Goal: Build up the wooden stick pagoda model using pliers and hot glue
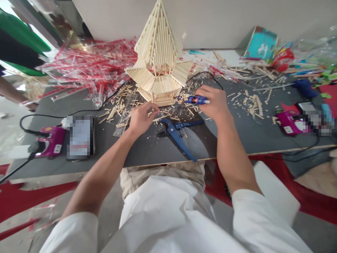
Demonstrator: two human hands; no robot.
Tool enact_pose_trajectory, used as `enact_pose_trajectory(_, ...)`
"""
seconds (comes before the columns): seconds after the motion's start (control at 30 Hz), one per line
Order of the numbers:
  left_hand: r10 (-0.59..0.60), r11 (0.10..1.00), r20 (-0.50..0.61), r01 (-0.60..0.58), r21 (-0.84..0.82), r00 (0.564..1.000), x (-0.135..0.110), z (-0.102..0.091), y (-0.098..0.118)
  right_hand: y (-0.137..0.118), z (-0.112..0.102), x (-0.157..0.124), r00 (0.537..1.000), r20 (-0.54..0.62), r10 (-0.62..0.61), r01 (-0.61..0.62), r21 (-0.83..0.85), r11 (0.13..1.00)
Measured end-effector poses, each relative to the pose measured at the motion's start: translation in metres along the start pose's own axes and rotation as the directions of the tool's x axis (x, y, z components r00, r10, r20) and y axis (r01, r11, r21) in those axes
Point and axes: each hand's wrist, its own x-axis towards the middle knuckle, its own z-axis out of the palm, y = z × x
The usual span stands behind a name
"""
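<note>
A house model made of pale wooden sticks (pixel 161 49), with a tall pointed roof above a ring of slanted panels, stands on the dark table (pixel 155 154) in front of the person, toward the wall. The right hand (pixel 215 102) is closed around a blue glue gun (pixel 196 100) just right of the model's base, a pale glue stick showing at the end nearer the hand. The left hand (pixel 143 117) is near the front left of the base, its fingers curled and close to the thumb; whether they hold anything or touch the model, I cannot tell. Short wood scraps (pixel 116 109) lie scattered about the model on both sides. Nearer the person, between the forearms, a blue cutter (pixel 177 135) lies with its handles spread. Clear and red plastic wrappers (pixel 92 66) are heaped to the left, behind a black cord (pixel 68 115), a phone (pixel 80 137) and a purple power strip (pixel 52 142). Far right are a teal box (pixel 260 45) and a red packet (pixel 283 59). Another person (pixel 21 40) stands at the left edge.
</note>
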Motion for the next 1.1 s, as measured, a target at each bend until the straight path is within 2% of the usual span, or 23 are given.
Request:
enact_pose_trajectory(0.5,-0.015,0.999,0.011,0.015,0.046,1.0,-0.0003,-0.0003,0.0021,-0.0007,-0.0013,-0.0001,0.995,0.084,0.055,-0.057,0.016,0.998)
enact_pose_trajectory(0.87,-0.014,0.999,0.009,0.014,0.047,1.0,0.0004,0.001,0.0029,-0.0016,-0.0006,0.0004,0.994,0.094,0.053,-0.055,0.02,0.998)
enact_pose_trajectory(1.1,-0.021,0.999,0.008,0.02,0.045,1.0,-0.0002,0.0021,0.0025,0.0051,0.0072,-0.0007,0.99,0.075,0.12,-0.126,0.086,0.988)
